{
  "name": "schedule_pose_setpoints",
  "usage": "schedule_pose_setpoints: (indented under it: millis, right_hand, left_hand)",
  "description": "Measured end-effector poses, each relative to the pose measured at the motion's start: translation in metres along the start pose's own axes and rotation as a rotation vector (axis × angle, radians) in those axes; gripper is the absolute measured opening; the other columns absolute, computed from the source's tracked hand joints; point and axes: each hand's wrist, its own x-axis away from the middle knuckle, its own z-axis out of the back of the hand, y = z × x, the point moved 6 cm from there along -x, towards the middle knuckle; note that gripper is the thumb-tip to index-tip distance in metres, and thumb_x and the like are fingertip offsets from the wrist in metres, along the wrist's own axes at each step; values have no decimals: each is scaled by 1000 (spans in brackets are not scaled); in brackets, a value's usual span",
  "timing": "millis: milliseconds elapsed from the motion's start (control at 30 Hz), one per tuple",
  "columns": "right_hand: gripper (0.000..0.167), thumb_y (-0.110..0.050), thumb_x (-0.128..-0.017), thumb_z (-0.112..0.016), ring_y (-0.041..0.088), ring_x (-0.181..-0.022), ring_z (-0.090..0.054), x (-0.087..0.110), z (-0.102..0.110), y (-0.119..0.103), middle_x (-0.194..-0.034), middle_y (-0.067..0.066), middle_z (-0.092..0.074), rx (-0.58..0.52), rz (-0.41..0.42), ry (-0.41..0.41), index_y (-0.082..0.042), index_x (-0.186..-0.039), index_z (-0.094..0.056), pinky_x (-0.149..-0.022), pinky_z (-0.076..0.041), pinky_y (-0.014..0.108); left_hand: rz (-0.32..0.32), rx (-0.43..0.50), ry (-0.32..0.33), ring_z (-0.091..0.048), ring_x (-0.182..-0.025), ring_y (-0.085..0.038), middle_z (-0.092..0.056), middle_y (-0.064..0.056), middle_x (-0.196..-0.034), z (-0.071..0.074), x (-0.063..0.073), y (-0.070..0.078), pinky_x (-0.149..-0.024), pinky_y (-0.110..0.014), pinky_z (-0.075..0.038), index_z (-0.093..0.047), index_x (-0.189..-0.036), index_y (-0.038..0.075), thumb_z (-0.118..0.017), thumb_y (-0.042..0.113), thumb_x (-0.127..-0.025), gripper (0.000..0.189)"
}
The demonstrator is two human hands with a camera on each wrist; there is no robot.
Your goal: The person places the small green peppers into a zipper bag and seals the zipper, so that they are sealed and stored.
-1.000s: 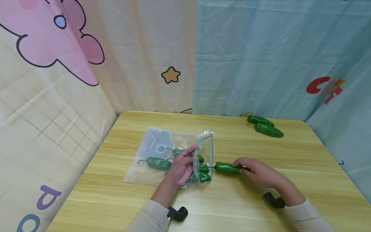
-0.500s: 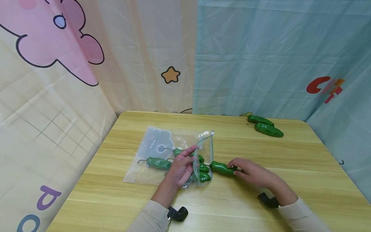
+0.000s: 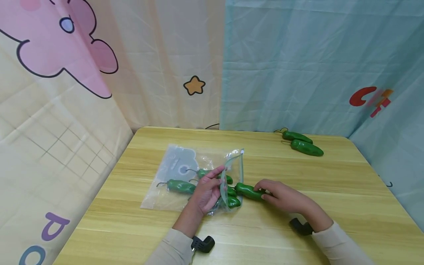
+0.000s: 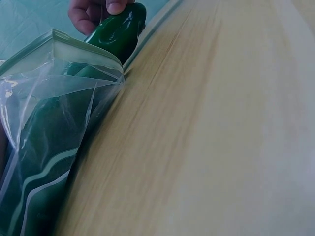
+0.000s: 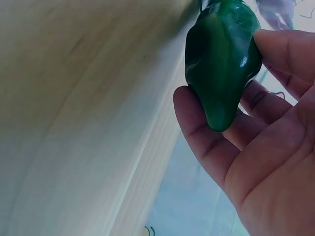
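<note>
While gripping a glossy green pepper (image 3: 248,191) by its tapered end in the right hand (image 3: 281,197), with thumb and fingers on opposite sides, holding its stem end within the green-edged mouth (image 3: 241,165) of a clear plastic bag (image 3: 212,157). Pointing the stem toward the left edge of a wooden desk (image 3: 334,169) and the tapered end toward the right edge, near the middle of the desktop. In the right wrist view, leaving the pepper's tip bare between the digits. Touching the bag's raised lip with the left hand (image 3: 207,195), palm partly showing, and propping the mouth apart toward the desk's right edge; not being able to tell whether pinching the plastic there or only pressing against it. Reaching over several bagged peppers (image 3: 180,186) on the desk's left half, covering parts of them. Displaying a pale grey print (image 3: 179,163) at the bag's far left corner. Having two loose peppers (image 3: 306,148) lying side by side near the desk's far edge, toward the far right corner, well apart from both hands. Wearing beige sleeves (image 3: 341,243) and, at each wrist, a black piece (image 3: 203,244). Facing cream cloth (image 3: 165,92) and blue cloth (image 3: 281,66) beyond the far edge.
</note>
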Motion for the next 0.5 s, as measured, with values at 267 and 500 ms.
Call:
schedule_pose_setpoints:
  millis: [267,500]
  right_hand:
    - [25,-3,-99,-56,14,-109,-57,-10,-3,-2,-118,-6,-61,7,-8,-9,-16,-120,-60,-91,-51,42]
    - [24,-3,-99,-56,12,-106,-57,-18,-6,-7,-116,-6,-61,6,0,-12,-14,-119,-61,-90,-51,41]
  left_hand:
    - [2,7,18,-56,-82,-14,-52,-11,-125,1,-1,-1,-72,-25,-50,-68,-117,13,-43,-11,-93,42]
    - [4,5,12,-57,-82,-14,-53,-10,-121,0,-1,0,-72,-24,-50,-68,-117,13,-42,-11,-93,43]
